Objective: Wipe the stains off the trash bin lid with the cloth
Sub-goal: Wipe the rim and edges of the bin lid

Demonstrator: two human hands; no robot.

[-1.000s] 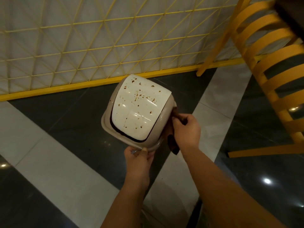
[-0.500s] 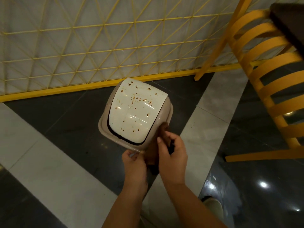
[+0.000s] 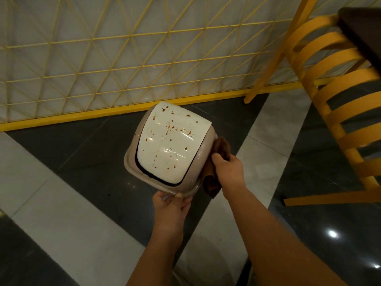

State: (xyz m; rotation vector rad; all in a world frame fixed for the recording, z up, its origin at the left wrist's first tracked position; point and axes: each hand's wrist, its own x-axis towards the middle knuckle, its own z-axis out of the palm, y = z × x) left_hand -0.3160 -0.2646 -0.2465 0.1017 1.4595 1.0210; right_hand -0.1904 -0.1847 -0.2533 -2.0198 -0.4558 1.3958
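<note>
The trash bin lid [image 3: 169, 147] is a white swing flap in a beige frame, speckled with brown stains. It is held up above the floor, tilted toward me. My left hand [image 3: 170, 205] grips the frame's near edge, thumb on top. My right hand [image 3: 227, 169] is shut on a brown cloth [image 3: 216, 162] and presses it against the frame's right side. Part of the cloth hangs down below that hand; the rest is hidden behind the frame.
A yellow wire-mesh fence [image 3: 123, 58] on a yellow base rail stands just beyond the lid. A yellow slatted chair [image 3: 338, 96] fills the right side, with a dark tabletop [image 3: 362, 32] at the upper right. The floor is glossy dark and light tiles [image 3: 61, 213].
My right hand with the cloth slid down along the frame's right side to its near corner, then back up to mid-height. The left hand kept its grip on the near edge.
</note>
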